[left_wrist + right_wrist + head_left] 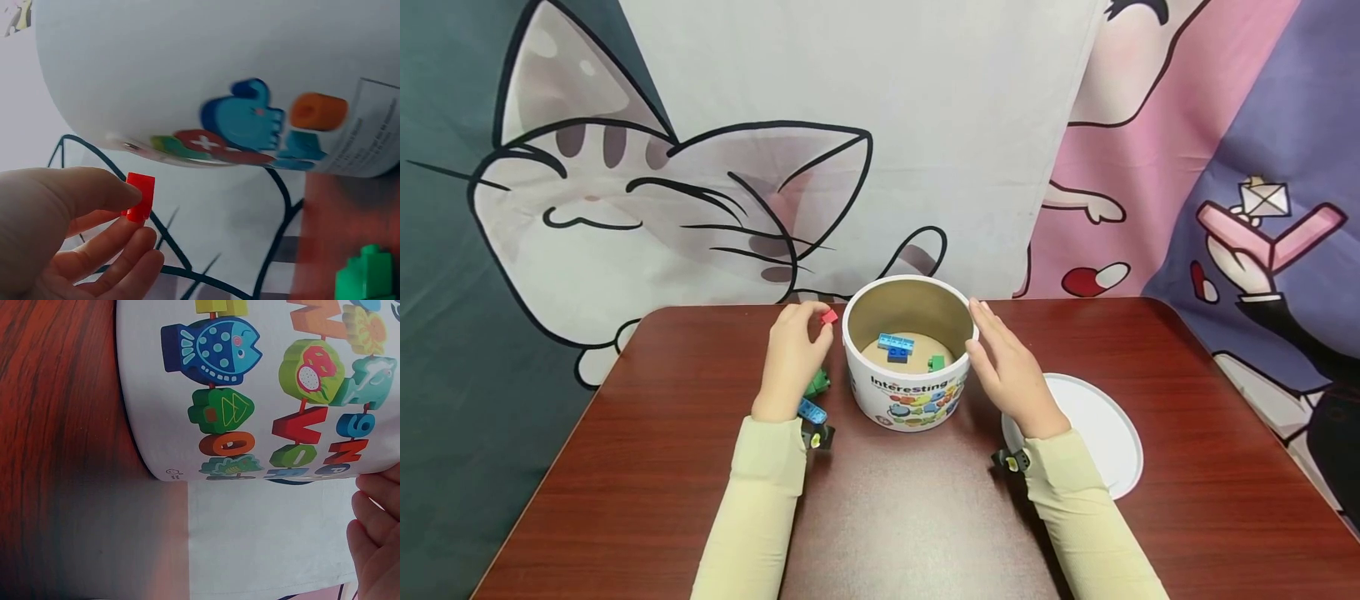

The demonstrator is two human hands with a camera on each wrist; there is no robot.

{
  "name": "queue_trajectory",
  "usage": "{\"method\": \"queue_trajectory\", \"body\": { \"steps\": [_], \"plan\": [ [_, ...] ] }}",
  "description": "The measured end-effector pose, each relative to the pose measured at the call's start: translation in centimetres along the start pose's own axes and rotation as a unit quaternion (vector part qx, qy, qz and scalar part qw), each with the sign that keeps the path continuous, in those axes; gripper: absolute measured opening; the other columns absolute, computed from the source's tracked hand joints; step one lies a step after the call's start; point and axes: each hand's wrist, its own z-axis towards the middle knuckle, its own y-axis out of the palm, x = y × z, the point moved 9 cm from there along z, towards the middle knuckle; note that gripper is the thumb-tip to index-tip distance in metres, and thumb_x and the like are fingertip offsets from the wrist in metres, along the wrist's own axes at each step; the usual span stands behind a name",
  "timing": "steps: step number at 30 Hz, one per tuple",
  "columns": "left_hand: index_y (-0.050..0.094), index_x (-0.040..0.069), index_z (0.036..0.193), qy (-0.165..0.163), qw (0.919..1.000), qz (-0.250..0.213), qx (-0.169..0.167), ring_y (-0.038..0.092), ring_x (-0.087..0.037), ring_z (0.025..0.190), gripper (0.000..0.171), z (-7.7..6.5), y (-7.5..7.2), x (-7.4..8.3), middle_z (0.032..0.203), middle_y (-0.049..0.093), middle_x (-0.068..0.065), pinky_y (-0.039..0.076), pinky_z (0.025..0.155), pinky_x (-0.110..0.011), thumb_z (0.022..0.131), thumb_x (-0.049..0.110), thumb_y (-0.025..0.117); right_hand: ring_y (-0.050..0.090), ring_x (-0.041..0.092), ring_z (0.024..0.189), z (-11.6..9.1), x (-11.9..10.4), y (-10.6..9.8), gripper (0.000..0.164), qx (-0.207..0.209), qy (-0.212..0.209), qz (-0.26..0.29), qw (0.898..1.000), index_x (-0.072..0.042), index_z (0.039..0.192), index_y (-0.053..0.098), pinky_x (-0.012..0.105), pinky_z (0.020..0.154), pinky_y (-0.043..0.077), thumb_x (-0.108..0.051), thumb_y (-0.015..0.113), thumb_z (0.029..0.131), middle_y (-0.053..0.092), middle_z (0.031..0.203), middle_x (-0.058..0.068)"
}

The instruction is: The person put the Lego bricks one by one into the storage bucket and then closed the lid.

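Note:
A small red toy brick (828, 317) is pinched between the thumb and fingers of my left hand (795, 354), just left of the bucket's rim. The white printed bucket (910, 404) stands upright in the middle of the table. Inside it lie a light blue brick (896, 343), a dark blue brick (897, 356) and a green brick (936, 363). With fairly straight fingers, my right hand (1011, 375) touches the bucket's right side near the rim. In the left wrist view the red brick (141, 196) shows clearly between thumb and fingers.
Beside my left wrist, partly hidden by it, are a green brick (817, 382) and a blue brick (812, 411) on the brown table (625, 467). A round white lid (1105, 433) lies at the right, partly under my right forearm. A printed cloth (970, 125) hangs behind.

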Motion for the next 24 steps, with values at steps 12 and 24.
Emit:
{"method": "queue_trajectory", "body": {
  "steps": [12, 24],
  "plan": [
    [0.071, 0.002, 0.115, 0.038, 0.9982, -0.031, 0.035, 0.061, -0.030, 0.107, 0.022, -0.2, -1.7, 2.9, 0.113, 0.068, -0.015, 0.051, 0.094, -0.044, 0.094, 0.006, 0.068, 0.036, 0.029, 0.147, 0.1, -0.3, -0.1, 0.058, -0.003, -0.001, -0.002, 1.000, -0.011, 0.157, 0.039, 0.046, 0.120, 0.029, -0.026, 0.055, 0.104, 0.040, 0.160, 0.007],
    [0.072, 0.005, 0.112, 0.094, 0.9926, -0.077, 0.013, 0.063, -0.024, 0.096, 0.021, -0.9, -1.2, 6.4, 0.101, 0.068, -0.011, 0.053, 0.080, -0.039, 0.091, 0.006, 0.072, 0.036, 0.032, 0.147, -0.1, -0.1, -0.1, 0.057, -0.005, 0.005, 0.001, 1.000, -0.011, 0.157, 0.038, 0.047, 0.120, 0.028, -0.028, 0.054, 0.105, 0.039, 0.160, 0.007]
  ]
}}
